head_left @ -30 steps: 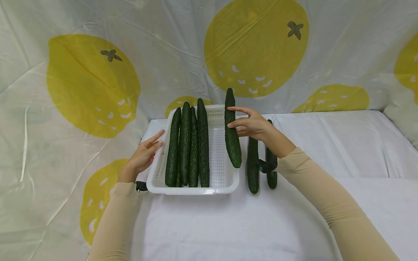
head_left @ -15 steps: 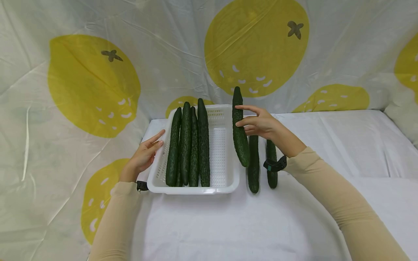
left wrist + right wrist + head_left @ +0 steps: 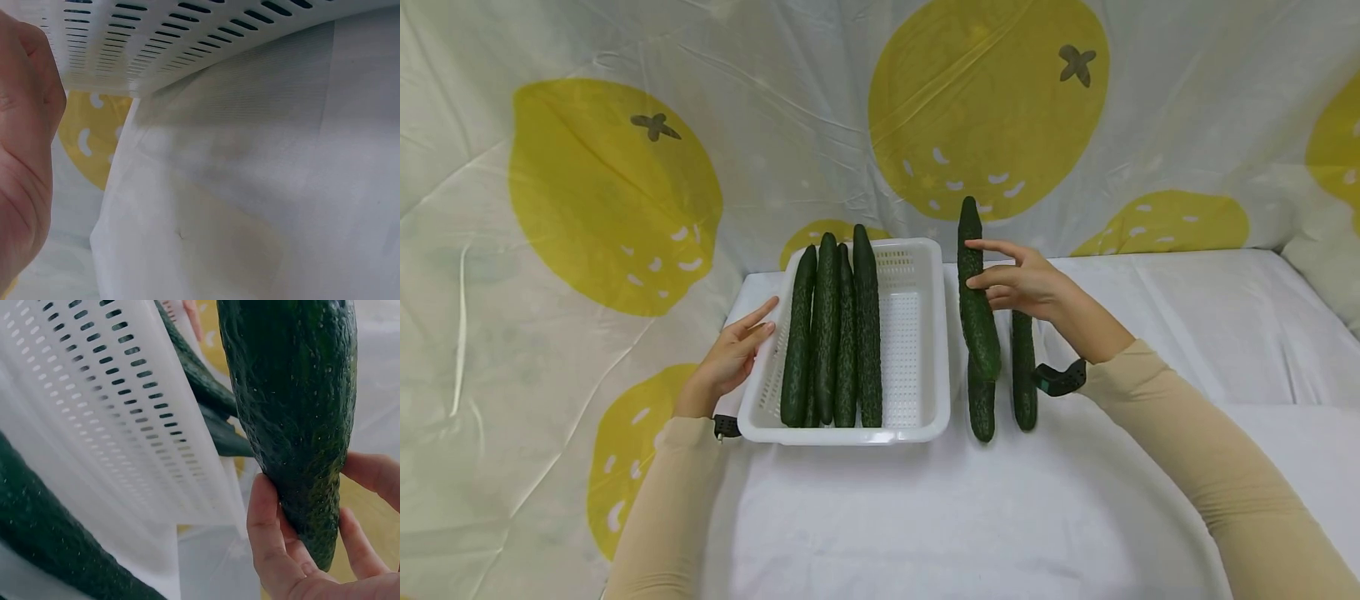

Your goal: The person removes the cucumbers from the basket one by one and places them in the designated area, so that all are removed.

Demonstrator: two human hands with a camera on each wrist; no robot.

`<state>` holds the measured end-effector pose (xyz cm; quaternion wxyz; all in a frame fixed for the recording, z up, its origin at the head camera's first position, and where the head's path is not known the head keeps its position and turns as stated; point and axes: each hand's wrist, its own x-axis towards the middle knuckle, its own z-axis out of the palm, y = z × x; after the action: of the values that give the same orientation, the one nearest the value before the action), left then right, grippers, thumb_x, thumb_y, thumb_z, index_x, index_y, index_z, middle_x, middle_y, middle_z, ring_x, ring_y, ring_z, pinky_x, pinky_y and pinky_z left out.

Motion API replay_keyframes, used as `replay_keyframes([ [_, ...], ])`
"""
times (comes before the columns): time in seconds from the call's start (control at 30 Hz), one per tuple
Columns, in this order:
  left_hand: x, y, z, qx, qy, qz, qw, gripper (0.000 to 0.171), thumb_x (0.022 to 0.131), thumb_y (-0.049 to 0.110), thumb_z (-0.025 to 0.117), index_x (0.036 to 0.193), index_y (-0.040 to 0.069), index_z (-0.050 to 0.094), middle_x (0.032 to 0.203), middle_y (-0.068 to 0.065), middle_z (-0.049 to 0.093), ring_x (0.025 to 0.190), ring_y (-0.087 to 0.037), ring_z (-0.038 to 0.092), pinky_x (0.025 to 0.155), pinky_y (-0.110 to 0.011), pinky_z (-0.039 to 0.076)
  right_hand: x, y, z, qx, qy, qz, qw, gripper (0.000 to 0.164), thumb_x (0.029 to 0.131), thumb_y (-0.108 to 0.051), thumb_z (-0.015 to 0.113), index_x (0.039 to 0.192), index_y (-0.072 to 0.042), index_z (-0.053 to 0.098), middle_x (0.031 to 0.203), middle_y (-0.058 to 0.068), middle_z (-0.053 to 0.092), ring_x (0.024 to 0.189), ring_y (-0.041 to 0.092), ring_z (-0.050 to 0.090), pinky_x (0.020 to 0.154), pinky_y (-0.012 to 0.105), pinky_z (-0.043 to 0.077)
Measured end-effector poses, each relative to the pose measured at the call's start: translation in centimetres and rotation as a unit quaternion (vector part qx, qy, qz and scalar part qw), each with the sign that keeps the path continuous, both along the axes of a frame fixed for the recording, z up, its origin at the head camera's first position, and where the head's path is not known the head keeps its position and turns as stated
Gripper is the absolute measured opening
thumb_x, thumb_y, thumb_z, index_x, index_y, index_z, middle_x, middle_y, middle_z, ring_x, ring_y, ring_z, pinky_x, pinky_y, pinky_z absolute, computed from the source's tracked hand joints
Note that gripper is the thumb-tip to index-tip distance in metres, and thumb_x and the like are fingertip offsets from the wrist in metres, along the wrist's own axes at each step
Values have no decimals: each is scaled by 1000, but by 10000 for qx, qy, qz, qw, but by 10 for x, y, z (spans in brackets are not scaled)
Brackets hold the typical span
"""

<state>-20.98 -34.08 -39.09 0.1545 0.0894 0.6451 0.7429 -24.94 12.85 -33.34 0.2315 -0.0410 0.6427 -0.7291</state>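
In the head view, my right hand (image 3: pixel 1026 287) pinches a long dark green cucumber (image 3: pixel 976 325) between thumb and fingers, held upright above the table. The right wrist view shows the thumb (image 3: pixel 265 519) on one side of this cucumber and fingers on the other. Beneath it, partly covered, lies another cucumber (image 3: pixel 981 417), with one more cucumber (image 3: pixel 1024 375) to its right. My left hand (image 3: pixel 726 358) is at the left side of a white plastic basket (image 3: pixel 842 437), index finger extended along its wall. Several cucumbers (image 3: pixel 827 333) lie lengthwise in the basket's left part.
The basket's perforated floor (image 3: pixel 901 358) shows on its right side. A white cloth (image 3: pixel 880 517) covers the table. Behind hangs a pale curtain (image 3: pixel 797 108) printed with large yellow lemons. Black straps (image 3: pixel 1060 379) circle both wrists.
My right hand has carried the cucumber rightward, from over the basket's right edge to above the cucumbers on the table. The left hand and basket have stayed in place.
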Motion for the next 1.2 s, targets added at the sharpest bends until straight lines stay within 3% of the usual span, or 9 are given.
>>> replay_keyframes([
  [0.1,0,0,0,10,7,-12,10000,57,107,1,41,159,7,18,116,-5,64,87,-15,68,71,-28,59,1,8,-1,20,-4,-26,10000,67,92,1,67,152,-21,44,96,5,61,73,18,55,70,31,50],
  [0.17,0,0,0,29,0,-36,10000,58,107,1,41,159,7,17,117,-5,64,87,-15,68,71,-27,59,2,13,-3,34,31,-6,10000,68,93,1,66,153,-21,42,105,3,58,71,17,55,70,31,50],
  [0.33,1,0,1,11,-39,-37,10000,58,107,2,41,159,7,16,116,-6,63,82,-14,67,68,-26,58,3,24,-7,40,76,-31,10000,67,94,1,66,153,-20,42,105,3,56,67,17,52,66,29,47],
  [0.4,1,0,2,-14,-47,-18,10000,58,107,3,42,159,8,17,115,-5,63,80,-13,67,67,-25,58,3,28,-9,16,52,-66,10000,67,93,1,67,153,-20,42,97,5,58,66,16,51,64,29,46],
  [0.6,2,0,3,-22,-59,-12,10000,58,107,2,42,159,7,17,115,-6,62,81,-13,67,68,-25,58,4,40,-15,-14,55,-87,9999,69,94,0,66,154,-20,39,129,7,43,61,14,44,63,27,43],
  [0.83,-2,-1,-3,-35,-45,22,10000,58,107,3,42,159,9,18,117,-5,62,85,-13,67,70,-25,58,4,54,-24,218,12,-202,9996,68,96,-1,63,155,-22,37,157,7,20,68,14,49,69,29,46],
  [1.03,-6,-6,-12,-63,43,58,10000,56,108,2,39,159,11,21,118,-4,63,87,-13,67,71,-26,58,5,66,-31,188,-34,-255,9995,70,94,-1,66,155,-22,38,165,7,1,87,13,61,75,28,51],
  [1.2,-8,-7,-14,-125,168,88,9997,56,107,5,44,159,12,25,115,-3,65,90,-14,67,73,-27,58,6,76,-36,170,-25,-371,9992,69,94,0,66,154,-21,40,161,8,6,72,12,54,68,27,48],
])
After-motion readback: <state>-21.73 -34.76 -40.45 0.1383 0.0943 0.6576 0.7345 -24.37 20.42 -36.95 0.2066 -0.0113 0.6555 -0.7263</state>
